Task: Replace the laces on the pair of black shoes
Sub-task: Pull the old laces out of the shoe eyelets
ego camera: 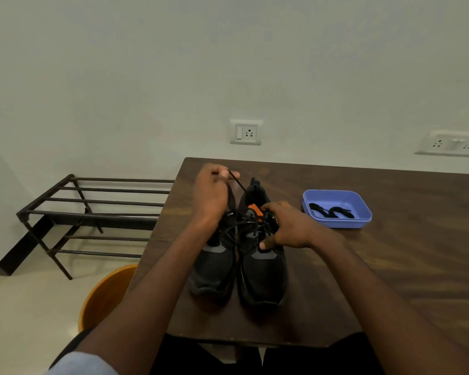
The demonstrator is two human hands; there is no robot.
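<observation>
the pair of black shoes stands side by side near the left edge of the dark wooden bench, toes toward the person, heels toward the far wall. the left hand is raised over the far end of the left shoe, its fingers pinched together on a black lace that runs taut down into the eyelets; held high like this, it looks meant to draw the lace out through the holes. the right hand rests on the right shoe, fingers curled into the lacing by the orange tongue tab and thumb pressed on the side, seemingly to steady the shoe against the pull. which shoe the taut lace belongs to is hard to tell, since the laces of both tangle between them.

to the right, well apart, a blue tray holds coiled black laces, probably the replacements. beyond the left edge stand a metal shoe rack and, nearer, an orange bucket on the floor. a wall socket sits on the far wall. nothing blocks the way to the tray; only the crossed laces could snag.
</observation>
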